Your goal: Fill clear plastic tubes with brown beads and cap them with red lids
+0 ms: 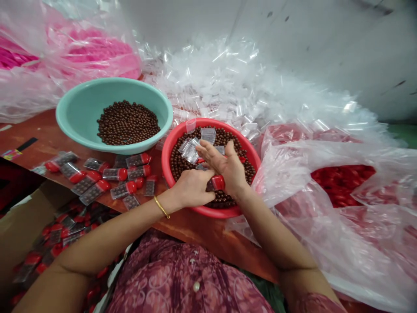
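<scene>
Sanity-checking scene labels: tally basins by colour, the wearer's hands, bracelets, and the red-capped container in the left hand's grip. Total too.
Teal basin: 1
Red basin: 1
Hands: 2, left hand and right hand
Gold bracelet: 1
Red-capped container in the left hand's grip: 1
Total: 6

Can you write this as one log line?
Left hand: holding red-capped container | right hand: open, palm beside it | below: red basin holding brown balls
</scene>
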Available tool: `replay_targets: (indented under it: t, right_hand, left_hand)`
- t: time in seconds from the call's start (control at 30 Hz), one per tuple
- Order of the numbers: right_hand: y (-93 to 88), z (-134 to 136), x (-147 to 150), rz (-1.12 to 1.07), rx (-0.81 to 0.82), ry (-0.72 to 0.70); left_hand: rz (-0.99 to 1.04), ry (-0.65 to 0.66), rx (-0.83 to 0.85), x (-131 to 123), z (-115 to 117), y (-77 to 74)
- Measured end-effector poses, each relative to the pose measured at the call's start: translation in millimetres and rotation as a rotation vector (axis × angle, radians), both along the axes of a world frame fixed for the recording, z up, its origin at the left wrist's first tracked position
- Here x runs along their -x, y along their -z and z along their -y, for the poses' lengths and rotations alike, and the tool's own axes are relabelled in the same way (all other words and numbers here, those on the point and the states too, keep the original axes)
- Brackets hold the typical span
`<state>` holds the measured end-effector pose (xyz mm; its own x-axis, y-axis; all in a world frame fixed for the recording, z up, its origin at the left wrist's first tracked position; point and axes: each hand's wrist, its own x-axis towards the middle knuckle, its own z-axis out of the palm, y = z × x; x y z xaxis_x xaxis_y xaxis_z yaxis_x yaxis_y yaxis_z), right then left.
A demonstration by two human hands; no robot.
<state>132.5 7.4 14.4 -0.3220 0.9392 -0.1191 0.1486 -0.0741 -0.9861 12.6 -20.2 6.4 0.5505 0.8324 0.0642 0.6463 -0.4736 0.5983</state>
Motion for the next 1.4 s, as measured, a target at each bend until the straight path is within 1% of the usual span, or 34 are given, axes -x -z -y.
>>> replay_targets:
  t: [0.03,0.07,0.1,0.17,0.23,0.3,0.37,0.43,0.5,0.53,0.63,0.7,0.77,0.83,0.93,1.0,1.07,1.1,1.17,1.27,1.33,1.4]
  right_hand:
    - [-1.3,-2,-5,-0.028,0.027,-0.006]
    - [-2.0,-4,-11,-0.041,0.024,0.018]
    - [-2.0,-6,-21,-0.030,-0.001,0.074]
    - [0.1,-8,-44,0.064,-0.068,0.232]
    - [4.4,-6,-68,0.200,-0.127,0.355]
    - [9.8,0,-82,0.278,-0.140,0.375]
    - [14.0,7,-80,0.292,-0.146,0.316]
    - [14.1,15,-63,0.271,-0.213,0.231]
    - [9.4,24,-40,0.263,-0.353,0.150]
    - [5.8,28,-29,0.292,-0.437,0.106]
    - [-4.5,37,-7,0.466,-0.649,-0.003]
    - [-7.9,40,-3,0.582,-0.726,-0.042]
    - [-8.2,42,-6,0.668,-0.731,-0.076]
    - [-7.0,42,-12,0.752,-0.677,-0.101]
    - [-6.0,38,-22,0.877,-0.613,-0.154]
    - [-7.3,35,-26,0.927,-0.630,-0.213]
    - [-9.7,32,-29,0.964,-0.671,-0.261]
    - [-10.6,31,-29,0.988,-0.691,-0.267]
    - [-10.5,30,-27,1.047,-0.712,-0.247]
    - [-3.3,31,-19,1.113,-0.720,-0.143]
    - [4.2,32,-15,1.111,-0.748,-0.065]
    - [10.8,32,-12,1.075,-0.805,-0.016]
  left_hand:
    - [0.053,-0.016,0.009,1,2,-1.6]
    - [0.118,-0.049,0.023,5,4,-3.4]
    - [0.186,-0.103,0.033,11,5,-5.3]
    - [0.288,-0.268,0.028,33,8,-7.7]
    - [0.295,-0.450,-0.001,61,9,-7.4]
    - [0.253,-0.575,-0.009,86,9,-5.2]
    - [0.248,-0.608,0.017,96,10,-3.6]
    - [0.281,-0.574,0.053,90,12,-3.9]
    - [0.301,-0.510,0.070,73,13,-5.5]
    - [0.294,-0.474,0.066,62,13,-6.5]
    - [0.219,-0.349,0.024,37,13,-8.0]
    - [0.146,-0.272,0.010,27,12,-6.2]
    - [0.083,-0.215,0.017,22,10,-2.4]
    - [0.058,-0.157,0.042,20,7,2.0]
    - [0.121,-0.019,0.123,22,2,5.8]
    - [0.184,0.072,0.202,25,-3,6.3]
    - [0.227,0.125,0.272,27,-8,6.5]
    - [0.236,0.126,0.304,27,-10,6.6]
    - [0.233,0.083,0.347,25,-13,7.2]
    - [0.235,0.021,0.349,21,-13,7.7]
    - [0.251,0.016,0.326,18,-12,7.6]
    - [0.257,0.023,0.310,18,-10,7.3]
